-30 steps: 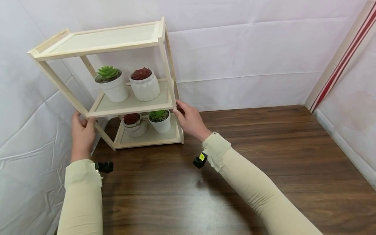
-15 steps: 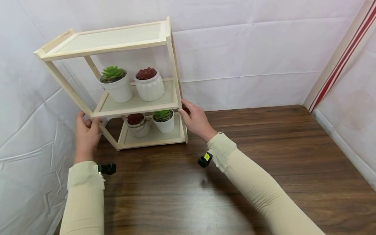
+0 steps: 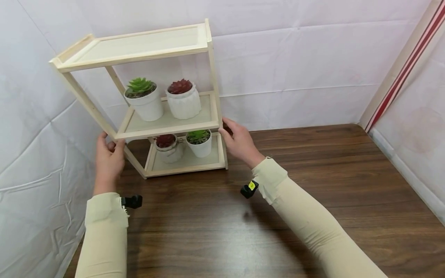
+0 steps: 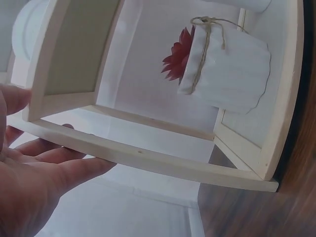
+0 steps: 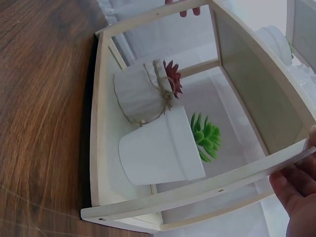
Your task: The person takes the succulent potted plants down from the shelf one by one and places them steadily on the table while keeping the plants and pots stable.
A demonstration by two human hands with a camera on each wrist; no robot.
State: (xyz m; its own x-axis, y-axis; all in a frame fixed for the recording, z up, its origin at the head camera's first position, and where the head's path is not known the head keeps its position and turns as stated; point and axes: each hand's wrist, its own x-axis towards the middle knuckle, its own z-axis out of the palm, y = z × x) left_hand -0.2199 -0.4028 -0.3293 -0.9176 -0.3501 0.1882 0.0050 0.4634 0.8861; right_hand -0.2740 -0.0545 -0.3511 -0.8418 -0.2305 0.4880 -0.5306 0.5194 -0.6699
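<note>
A shelf (image 3: pixel 135 59) is gripped by its left side in the left hand (image 3: pixel 109 166) and by its right side in the right hand (image 3: pixel 241 143). On the middle tier (image 3: pixel 168 131), a green plant (image 3: pixel 139 85) is placed left of a red plant (image 3: pixel 180 86), both potted in white. On the bottom tier (image 3: pixel 185 170), that order is reversed. The arms are covered by pale sleeves (image 3: pixel 107 235); the brown table (image 3: pixel 313 173) is backed by white sheeting (image 3: pixel 295 69).

you face a white wall (image 3: pixel 295 61) with fold lines. on your left hangs a wrinkly white sheet (image 3: pixel 31 154). a red stripe (image 3: pixel 404 73) slants down on your right. light shines on your brown wood table (image 3: pixel 313 185).
</note>
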